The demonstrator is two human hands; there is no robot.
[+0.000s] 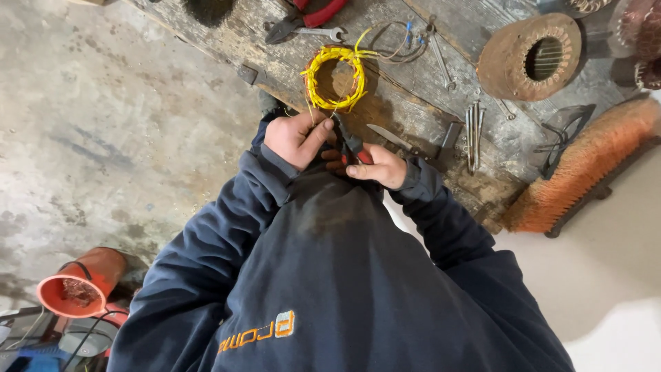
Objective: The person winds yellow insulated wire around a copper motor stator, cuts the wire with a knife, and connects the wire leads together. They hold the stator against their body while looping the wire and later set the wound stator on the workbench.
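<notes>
A yellow wire coil ring point(335, 78) lies on a worn wooden workbench point(413, 117). My left hand point(297, 138) pinches a thin wire at the coil's near edge. My right hand point(375, 165) grips red-handled cutting pliers point(349, 141), whose dark jaws point at that same spot on the coil. Both hands sit close together at the bench's near edge, above my dark blue sweatshirt.
Red-handled pliers point(306, 17), a wrench point(320, 32), a knife point(389, 136), metal rods point(474, 131) and a rusty round stator point(530, 56) lie on the bench. An orange brush point(585, 165) rests at right. A red bucket point(79, 286) stands on the concrete floor at left.
</notes>
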